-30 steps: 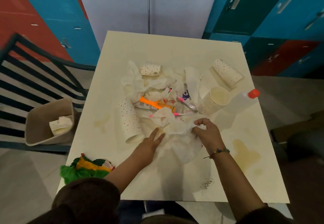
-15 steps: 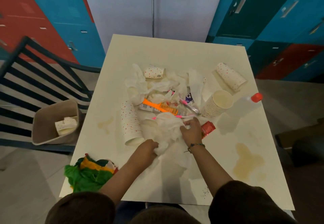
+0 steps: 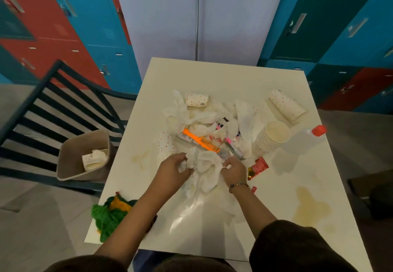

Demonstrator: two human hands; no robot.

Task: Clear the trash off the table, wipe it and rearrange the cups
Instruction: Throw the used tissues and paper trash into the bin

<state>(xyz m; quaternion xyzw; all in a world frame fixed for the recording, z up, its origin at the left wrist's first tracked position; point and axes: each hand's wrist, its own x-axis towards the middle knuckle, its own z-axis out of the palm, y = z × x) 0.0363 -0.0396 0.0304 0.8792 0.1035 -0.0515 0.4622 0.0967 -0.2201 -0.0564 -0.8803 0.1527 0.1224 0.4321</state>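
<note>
A heap of crumpled white tissue (image 3: 204, 169) lies mid-table, and both hands bunch it. My left hand (image 3: 173, 170) grips its left side; my right hand (image 3: 234, 170) pinches its right edge. Behind them lie more tissues (image 3: 180, 112), an orange comb (image 3: 201, 140), pink pens (image 3: 228, 142) and a red wrapper (image 3: 258, 166). Dotted paper cups: one on its side at the back (image 3: 196, 100), one lying at right (image 3: 287, 105), a stack with its mouth up (image 3: 273, 136), another stack lying at left (image 3: 164, 145). The white table (image 3: 212, 76) shows brown stains (image 3: 310, 205).
A beige bin (image 3: 70, 161) with a crushed cup stands on the floor left of the table, in front of a black slatted chair (image 3: 53, 105). A green and orange cloth (image 3: 110, 212) lies on the near-left corner. A clear bottle with a red cap (image 3: 306, 138) lies at right.
Both hands have closed in on the front tissues and gathered them into a bunch. The right hand moved left, uncovering the red wrapper. The left hand went from flat to gripping.
</note>
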